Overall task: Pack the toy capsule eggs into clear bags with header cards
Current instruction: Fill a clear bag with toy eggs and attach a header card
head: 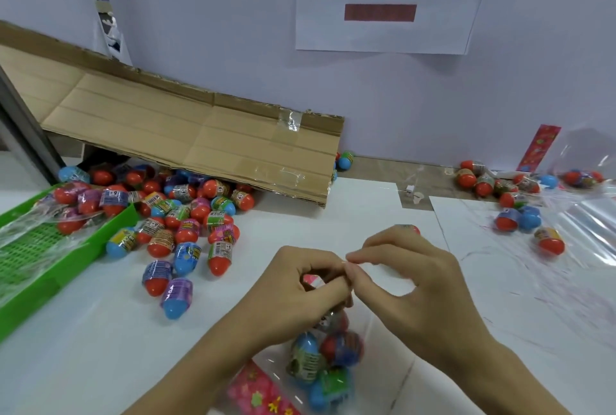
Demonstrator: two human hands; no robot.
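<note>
both hands [301,284] pinch the bag [328,356] top at 6 o'clock; a loose pinch could spill its eggs [341,348].

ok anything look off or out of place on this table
Yes: one capsule egg lies alone behind the cardboard sheet, against the wall, apart from the main egg pile. The sheet itself sits tilted over that pile. Both hands are busy at the clear bag.
</note>
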